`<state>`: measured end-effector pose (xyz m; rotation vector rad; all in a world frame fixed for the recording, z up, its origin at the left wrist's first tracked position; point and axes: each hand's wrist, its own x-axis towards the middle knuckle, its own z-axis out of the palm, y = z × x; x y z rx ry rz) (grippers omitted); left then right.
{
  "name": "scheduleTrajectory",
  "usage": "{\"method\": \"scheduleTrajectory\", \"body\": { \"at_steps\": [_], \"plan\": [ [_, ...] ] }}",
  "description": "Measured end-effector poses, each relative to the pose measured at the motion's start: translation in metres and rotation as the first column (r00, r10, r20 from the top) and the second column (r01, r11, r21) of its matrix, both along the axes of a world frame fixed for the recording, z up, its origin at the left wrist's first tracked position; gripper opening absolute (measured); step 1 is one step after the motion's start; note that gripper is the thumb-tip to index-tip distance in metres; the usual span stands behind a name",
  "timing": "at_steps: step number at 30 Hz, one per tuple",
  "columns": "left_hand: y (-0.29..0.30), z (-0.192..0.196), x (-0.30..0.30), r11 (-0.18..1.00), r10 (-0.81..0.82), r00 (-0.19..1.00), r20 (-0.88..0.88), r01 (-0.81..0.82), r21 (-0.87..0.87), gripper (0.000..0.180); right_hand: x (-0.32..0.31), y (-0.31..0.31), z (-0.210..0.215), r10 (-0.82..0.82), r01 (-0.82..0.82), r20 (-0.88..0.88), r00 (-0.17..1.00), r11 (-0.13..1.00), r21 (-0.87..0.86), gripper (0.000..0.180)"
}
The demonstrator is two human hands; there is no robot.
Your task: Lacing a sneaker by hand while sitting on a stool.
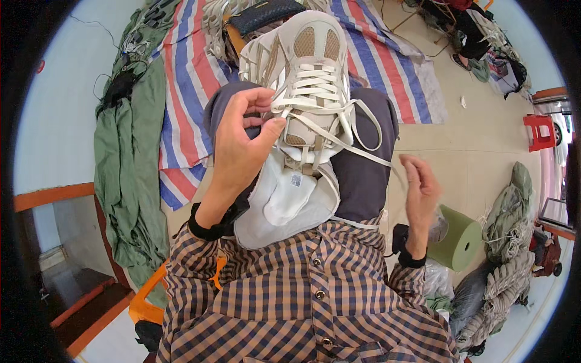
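Note:
A beige and white lace-up sneaker [318, 42] rests across my lap, toe pointing away and its pale opening towards me. White shoelace [315, 91] crosses its front in several rows, and a loose loop stands out on the right side. My left hand [242, 136] is at the sneaker's left side, thumb and fingers closed on the lace beside the eyelets. To the right, clear of the shoe, my right hand [420, 187] pinches the stretched loose end of the lace; its fingers are slightly blurred. Another similar sneaker [257, 57] lies partly hidden behind the first.
Red, white and blue striped sheeting [187, 78] covers the floor ahead. Green cloth [130, 163] hangs at the left. A green roll [457, 239] stands at the right near bundled cords [502, 278]. A red stool [538, 133] is farther right. A dark woven bag [266, 17] lies beyond the shoes.

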<state>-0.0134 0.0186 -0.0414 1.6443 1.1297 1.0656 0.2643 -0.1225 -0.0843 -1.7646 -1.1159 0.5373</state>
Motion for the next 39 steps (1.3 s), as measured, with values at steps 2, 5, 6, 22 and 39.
{"method": "scheduleTrajectory", "body": {
  "at_steps": [2, 5, 6, 22, 39],
  "plan": [
    [0.001, 0.0, -0.001, 1.0, 0.015, 1.0, -0.015, -0.015, -0.007, 0.031, -0.016, 0.01, 0.002, 0.102, -0.115, 0.152, 0.983, 0.99, 0.082, 0.015],
    [0.003, 0.001, -0.003, 0.998, -0.032, 0.999, -0.035, 0.03, -0.057, 0.025, -0.033, 0.017, 0.003, 0.139, -0.142, 0.036, 0.99, 0.985, 0.096, 0.015],
    [0.004, 0.001, -0.003, 0.998, -0.024, 0.999, -0.025, 0.022, -0.067, 0.022, -0.037, 0.019, 0.003, 0.153, -0.15, -0.031, 0.988, 0.984, 0.095, 0.016],
    [0.013, -0.004, -0.008, 0.969, -0.242, 0.959, 0.147, 0.245, -0.003, 0.009, -0.047, 0.021, 0.005, 0.24, -0.218, -0.15, 0.959, 0.965, 0.146, 0.021],
    [0.015, -0.006, 0.0, 0.924, -0.275, 0.915, 0.295, 0.336, -0.18, 0.011, -0.012, -0.008, 0.013, 0.346, -0.379, -0.647, 0.679, 0.921, 0.095, 0.015]
  ]
}}
